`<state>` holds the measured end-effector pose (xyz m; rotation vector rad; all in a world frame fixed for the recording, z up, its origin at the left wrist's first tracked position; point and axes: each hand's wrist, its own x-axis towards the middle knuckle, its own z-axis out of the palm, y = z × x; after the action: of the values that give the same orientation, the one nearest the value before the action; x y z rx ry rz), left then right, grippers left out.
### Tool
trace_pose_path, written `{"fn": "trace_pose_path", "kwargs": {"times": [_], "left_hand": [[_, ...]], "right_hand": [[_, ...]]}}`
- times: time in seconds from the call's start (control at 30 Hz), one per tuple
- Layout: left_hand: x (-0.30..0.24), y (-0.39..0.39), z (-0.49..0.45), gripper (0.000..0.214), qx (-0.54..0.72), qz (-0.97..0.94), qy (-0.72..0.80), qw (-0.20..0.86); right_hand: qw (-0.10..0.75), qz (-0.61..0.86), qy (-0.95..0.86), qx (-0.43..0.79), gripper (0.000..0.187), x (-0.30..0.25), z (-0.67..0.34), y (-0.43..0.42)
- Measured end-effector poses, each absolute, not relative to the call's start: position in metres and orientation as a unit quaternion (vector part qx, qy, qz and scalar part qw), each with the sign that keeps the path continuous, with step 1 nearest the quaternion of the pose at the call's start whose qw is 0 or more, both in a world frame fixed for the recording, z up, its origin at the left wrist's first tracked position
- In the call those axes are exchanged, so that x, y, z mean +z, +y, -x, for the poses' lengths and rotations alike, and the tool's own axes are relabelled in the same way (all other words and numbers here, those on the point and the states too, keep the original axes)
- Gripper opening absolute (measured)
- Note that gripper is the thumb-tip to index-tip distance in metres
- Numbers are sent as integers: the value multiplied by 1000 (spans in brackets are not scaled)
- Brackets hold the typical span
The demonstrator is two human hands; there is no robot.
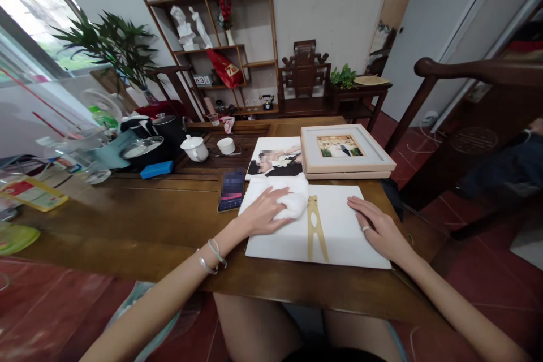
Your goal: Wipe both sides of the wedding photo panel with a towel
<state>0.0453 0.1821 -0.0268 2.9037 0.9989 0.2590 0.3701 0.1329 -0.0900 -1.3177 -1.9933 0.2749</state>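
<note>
A white board lies flat near the table's front edge, with a tan A-shaped stand leg hinged on its upward face. My left hand presses a bunched white cloth onto the board's upper left part, its fingers curved over the cloth. At the board's right side, my right hand rests palm down, fingers extended and holding nothing. Just left of the cloth lies a phone with its screen lit. Behind the cloth is a photo print, partly covered by it.
Stacked picture frames stand behind the board on the right. On the wooden table, a tea tray holds a lidded white cup and a small bowl. A blue sponge lies farther left. A wooden chair stands right.
</note>
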Motion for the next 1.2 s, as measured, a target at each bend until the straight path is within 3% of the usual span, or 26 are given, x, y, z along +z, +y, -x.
{"fn": "trace_pose_path", "kwargs": {"times": [0.27, 0.7, 1.0, 1.2], "left_hand": [[-18, 92, -36, 26, 89, -946, 293, 106], [-27, 196, -54, 31, 137, -927, 347, 48], [-28, 98, -42, 11, 112, -937, 307, 119], [-26, 89, -42, 17, 106, -929, 327, 134]], "right_hand": [[365, 505, -775, 102, 36, -92, -371, 134], [357, 508, -777, 103, 36, -90, -371, 133], [362, 510, -773, 111, 36, -91, -370, 133], [371, 501, -775, 107, 35, -92, -369, 133]]}}
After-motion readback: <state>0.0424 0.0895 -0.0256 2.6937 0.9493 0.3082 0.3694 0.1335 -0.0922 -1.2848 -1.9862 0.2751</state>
